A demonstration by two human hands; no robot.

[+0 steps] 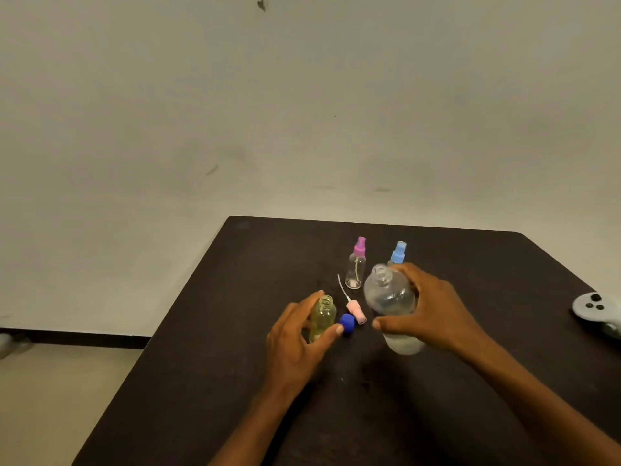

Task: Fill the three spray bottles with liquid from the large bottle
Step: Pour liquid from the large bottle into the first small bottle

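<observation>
The open yellow bottle (322, 319) stands upright on the table (208, 381), held by the curled fingers of the left hand (295, 341). Just to its right, past the blue cap (347, 322), the big bottle (391, 306) is gripped by the right hand (433, 309), its open mouth up and leaning slightly left. A tip to the left is likely needed.

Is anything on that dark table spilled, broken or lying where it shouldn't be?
No spill or damage shows. The pink spray head lies on its side on the table, beside the blue cap; the yellowish bottle and large bottle stand open. A grey controller sits at the right edge.
</observation>
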